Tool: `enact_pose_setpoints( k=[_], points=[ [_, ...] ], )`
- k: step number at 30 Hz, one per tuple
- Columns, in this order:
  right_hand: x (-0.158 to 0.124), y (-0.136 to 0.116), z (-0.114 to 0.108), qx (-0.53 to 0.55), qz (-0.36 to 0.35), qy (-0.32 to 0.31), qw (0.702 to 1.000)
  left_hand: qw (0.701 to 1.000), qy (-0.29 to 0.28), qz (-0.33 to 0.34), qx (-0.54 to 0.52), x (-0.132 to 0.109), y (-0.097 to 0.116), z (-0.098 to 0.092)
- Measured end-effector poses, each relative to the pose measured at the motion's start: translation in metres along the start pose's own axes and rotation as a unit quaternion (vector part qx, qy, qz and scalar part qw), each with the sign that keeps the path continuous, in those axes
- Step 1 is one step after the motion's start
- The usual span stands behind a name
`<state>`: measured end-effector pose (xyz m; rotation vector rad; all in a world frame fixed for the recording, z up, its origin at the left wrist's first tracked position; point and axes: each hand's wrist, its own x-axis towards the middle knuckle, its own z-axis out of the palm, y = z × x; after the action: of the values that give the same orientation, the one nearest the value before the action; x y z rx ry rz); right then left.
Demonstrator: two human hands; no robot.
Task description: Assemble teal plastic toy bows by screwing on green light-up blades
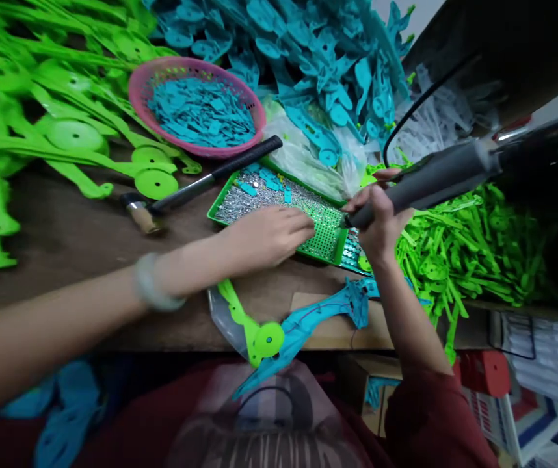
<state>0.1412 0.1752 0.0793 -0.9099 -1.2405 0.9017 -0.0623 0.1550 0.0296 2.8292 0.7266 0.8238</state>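
My right hand [381,224] is wrapped round a dark grey electric screwdriver [435,175], which slants with its tip down toward the green tray. Over the front of that green tray [340,252], full of small silver screws [247,207], is my left hand [274,237]. Its fingers are drawn together and point down; whatever is between them is hidden. Below the hands, at the table edge, lies a long blue plastic part [313,318]. Against it rests a bright green plastic part [247,328] with a round disc.
A hammer [186,193] lies left of the tray. Behind it stands a pink basket [137,97] of small blue pieces. Piles of green parts [74,133] and blue parts [303,58] surround the workspace. More green parts [449,253] lie at the right, below the screwdriver's cord [425,97].
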Motion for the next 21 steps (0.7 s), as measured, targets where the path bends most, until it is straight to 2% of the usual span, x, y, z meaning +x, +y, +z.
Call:
enact_pose_setpoints(
  k=[3, 6, 8, 10, 14, 17, 19, 21],
  points=[
    [-0.001, 0.034, 0.013, -0.006, -0.025, 0.044, 0.999, 0.996, 0.082, 0.030, -0.020, -0.060, 0.046, -0.018],
    [-0.001, 0.053, 0.019, -0.011, -0.027, 0.050, 0.998, 0.996, 0.064, 0.001, -0.059, -0.118, 0.088, -0.018],
    [-0.002, 0.057, 0.020, -0.022, -0.028, 0.052, 0.998, 0.996, 0.048, -0.020, -0.073, -0.141, 0.105, -0.012],
    [-0.003, 0.058, 0.020, -0.031, -0.027, 0.050, 0.998, 0.996, 0.039, -0.034, -0.077, -0.152, 0.113, -0.008],
    [-0.001, 0.062, 0.020, -0.054, -0.029, 0.052, 0.997, 0.997, 0.032, -0.042, -0.053, -0.152, 0.114, -0.002],
    [0.004, 0.060, 0.026, -0.077, -0.030, 0.056, 0.995, 0.995, 0.074, -0.058, -0.036, -0.150, 0.118, 0.007],
    [0.001, 0.048, 0.031, -0.073, -0.039, 0.066, 0.994, 0.990, 0.117, -0.070, -0.031, -0.151, 0.123, 0.015],
    [-0.011, 0.025, 0.034, -0.057, -0.064, 0.066, 0.994, 0.988, 0.130, -0.079, -0.027, -0.152, 0.127, 0.022]
  ],
)
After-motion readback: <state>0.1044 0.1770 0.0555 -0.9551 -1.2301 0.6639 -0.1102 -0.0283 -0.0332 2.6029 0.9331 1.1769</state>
